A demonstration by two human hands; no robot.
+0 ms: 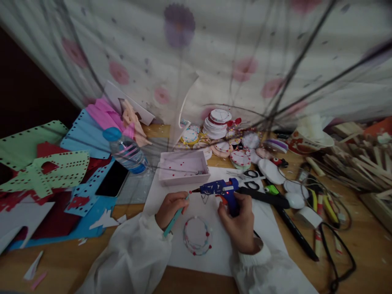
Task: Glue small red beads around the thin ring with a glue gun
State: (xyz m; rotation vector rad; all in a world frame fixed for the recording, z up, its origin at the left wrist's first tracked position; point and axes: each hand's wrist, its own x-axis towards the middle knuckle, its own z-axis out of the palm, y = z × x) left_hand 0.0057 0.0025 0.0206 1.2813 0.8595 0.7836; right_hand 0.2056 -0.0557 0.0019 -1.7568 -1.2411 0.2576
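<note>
My left hand [174, 207] is closed round a slim teal tool [175, 221], perhaps tweezers, with a tiny red piece [190, 192] at its upper end. In my right hand [240, 220] is a blue hot glue gun [221, 187] with an orange trigger. Its nozzle points left and reaches close to the red piece; whether they touch, I cannot tell. Below, between both hands, a round wire-like ring [196, 236] with red and pale blue bits lies on white paper [214, 255]. Behind the gun stands a shallow pink box [183, 167] with small red bits inside.
Scissors [251, 179], a black marker [296, 232] and a black cable [347, 245] lie on the right. Decorated discs [221, 122] are piled at the back. A water bottle [127, 151], a phone [112, 179] and coloured paper sheets [88, 134] sit left. Wooden sticks [361, 163] fill the far right.
</note>
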